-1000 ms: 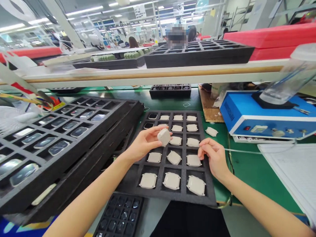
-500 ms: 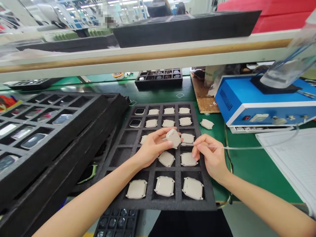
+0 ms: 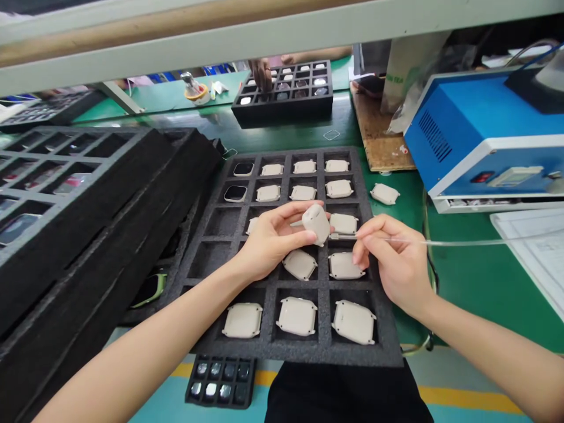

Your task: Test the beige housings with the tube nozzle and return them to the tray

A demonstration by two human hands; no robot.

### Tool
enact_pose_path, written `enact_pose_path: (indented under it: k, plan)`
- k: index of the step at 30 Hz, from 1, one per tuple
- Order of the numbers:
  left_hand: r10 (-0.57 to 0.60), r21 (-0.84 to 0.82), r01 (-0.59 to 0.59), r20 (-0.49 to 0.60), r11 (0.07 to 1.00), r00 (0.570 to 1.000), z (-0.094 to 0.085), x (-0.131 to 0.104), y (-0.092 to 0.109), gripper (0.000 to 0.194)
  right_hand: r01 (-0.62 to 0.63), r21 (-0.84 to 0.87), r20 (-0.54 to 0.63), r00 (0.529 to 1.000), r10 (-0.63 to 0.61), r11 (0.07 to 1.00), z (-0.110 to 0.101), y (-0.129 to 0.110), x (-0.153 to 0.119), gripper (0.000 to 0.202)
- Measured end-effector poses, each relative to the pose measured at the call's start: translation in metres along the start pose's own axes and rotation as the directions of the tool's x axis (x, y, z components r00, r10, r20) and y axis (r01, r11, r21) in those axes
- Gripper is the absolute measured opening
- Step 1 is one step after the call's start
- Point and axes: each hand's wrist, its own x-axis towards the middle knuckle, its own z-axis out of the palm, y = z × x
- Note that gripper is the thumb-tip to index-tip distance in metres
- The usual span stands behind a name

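My left hand point(image 3: 275, 241) pinches a beige watch case point(image 3: 316, 223), tilted on edge above a black foam tray point(image 3: 308, 354). In my right hand point(image 3: 396, 264) is a thin clear tube point(image 3: 467, 242) with a narrow nozzle point(image 3: 340, 237) at its end. The nozzle's tip is close to the held case's lower right edge; whether they touch I cannot tell. Several similar cases, such as one watch case point(image 3: 297, 316) in the front row, lie in the tray's compartments. Two dark-faced pieces, one a watch case point(image 3: 235, 193), sit in its left column.
Stacked foam trays point(image 3: 145, 194) rise at the left. A loose watch case point(image 3: 385, 193) lies on the green table point(image 3: 467, 294). At the right stands a blue machine point(image 3: 476, 111), with paper sheets point(image 3: 533, 241) nearby. Across the table, another person's hand point(image 3: 261, 73) reaches into a tray point(image 3: 286, 108).
The view has tilted down and shifted, so the shelf sits higher. The held case has turned slightly more on edge, nozzle still beside it. Another person's hand now shows at the far tray.
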Motion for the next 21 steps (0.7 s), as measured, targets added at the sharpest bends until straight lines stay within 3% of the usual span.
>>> enact_pose_path:
  k: [21]
  plan:
    - [0.046, 0.031, -0.047, 0.032, 0.998, 0.998, -0.0010, 0.0005, -0.0024, 0.040, -0.008, -0.062, -0.024, 1.000, 0.006, 0.998, -0.0004, -0.0006, 0.0001, 0.010]
